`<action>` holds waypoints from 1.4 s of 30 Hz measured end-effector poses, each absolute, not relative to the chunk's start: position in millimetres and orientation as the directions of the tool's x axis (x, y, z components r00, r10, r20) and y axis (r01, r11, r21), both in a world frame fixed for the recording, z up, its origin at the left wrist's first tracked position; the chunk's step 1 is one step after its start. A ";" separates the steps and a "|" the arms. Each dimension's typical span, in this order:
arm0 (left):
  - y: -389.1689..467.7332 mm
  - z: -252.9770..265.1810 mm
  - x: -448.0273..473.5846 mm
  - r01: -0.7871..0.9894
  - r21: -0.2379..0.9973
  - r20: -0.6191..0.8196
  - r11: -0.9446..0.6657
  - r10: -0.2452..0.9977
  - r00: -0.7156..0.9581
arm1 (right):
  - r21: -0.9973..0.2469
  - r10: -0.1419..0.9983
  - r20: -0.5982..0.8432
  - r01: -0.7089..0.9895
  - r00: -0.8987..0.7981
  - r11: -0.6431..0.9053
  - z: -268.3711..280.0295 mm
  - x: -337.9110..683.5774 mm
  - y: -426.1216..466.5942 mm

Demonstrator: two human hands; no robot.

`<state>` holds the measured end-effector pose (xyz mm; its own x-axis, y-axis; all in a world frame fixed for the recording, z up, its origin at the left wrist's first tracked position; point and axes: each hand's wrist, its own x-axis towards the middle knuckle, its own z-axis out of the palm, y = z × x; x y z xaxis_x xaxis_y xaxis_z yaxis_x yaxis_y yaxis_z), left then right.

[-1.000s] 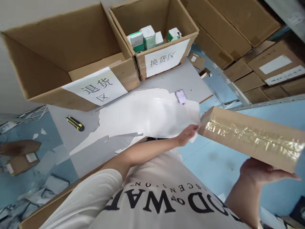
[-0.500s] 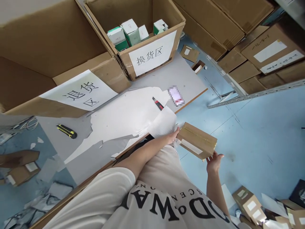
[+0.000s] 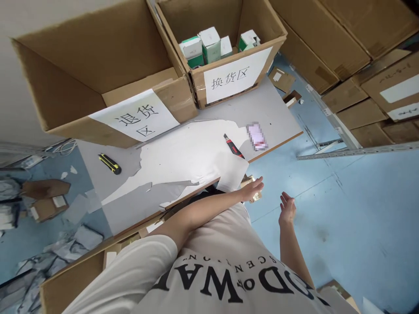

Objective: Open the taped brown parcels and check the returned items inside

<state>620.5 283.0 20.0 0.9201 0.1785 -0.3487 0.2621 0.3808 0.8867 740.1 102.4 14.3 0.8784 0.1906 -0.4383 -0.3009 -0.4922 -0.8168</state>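
Observation:
My left hand (image 3: 252, 189) reaches past the table's front edge, with its fingers stretched out. Under and behind it shows part of a small brown cardboard box (image 3: 257, 197) with shiny tape; the rest is hidden, and whether hand and box touch I cannot tell. My right hand (image 3: 287, 209) is held over the floor, fingers apart and nothing in it. On the table near my left hand lie a red-and-black utility knife (image 3: 233, 146) and a curled end of white sheet (image 3: 233, 173).
A large open carton (image 3: 65, 126) and a second carton (image 3: 225, 93) holding several green-and-white boxes stand on the table (image 3: 88, 174). A phone (image 3: 257, 136) and a yellow-and-black utility knife (image 3: 110, 164) lie there too. A metal shelf (image 3: 360, 151) with cartons is at right.
Both hands have let go of the cardboard box. It has dropped from between them to below my left hand. The view has shifted, showing more of the large carton.

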 end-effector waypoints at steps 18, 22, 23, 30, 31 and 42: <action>371.1 87.2 420.5 -0.286 0.958 -0.086 0.029 0.978 -0.189 | -0.971 0.951 0.239 0.069 0.197 0.230 70.0 686.5 380.5; 346.3 91.3 391.0 -0.166 0.981 0.009 -0.100 0.879 -0.477 | -0.972 0.970 0.237 -0.011 -0.053 0.237 68.8 629.1 419.1; 337.8 90.1 384.2 -0.138 0.984 0.023 -0.114 0.845 -0.535 | -0.972 0.966 0.233 -0.022 -0.114 0.232 67.3 614.6 425.0; 260.2 72.7 336.8 0.015 0.996 0.062 -0.092 0.528 -0.847 | -0.982 0.852 0.178 -0.028 -0.492 0.189 65.9 522.3 439.4; 248.1 70.3 330.0 0.025 0.996 0.061 -0.084 0.473 -0.879 | -0.981 0.831 0.177 -0.025 -0.527 0.193 67.4 510.8 437.9; 106.3 31.6 246.7 0.064 0.998 0.066 -0.030 0.095 -0.993 | -0.958 0.596 0.170 0.009 -0.785 0.285 57.2 385.0 361.3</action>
<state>246.7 106.3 31.6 -0.9933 0.0945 0.0662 0.0636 -0.0300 0.9975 385.0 361.3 57.2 -0.7851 0.5957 0.1698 0.0089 0.2850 -0.9585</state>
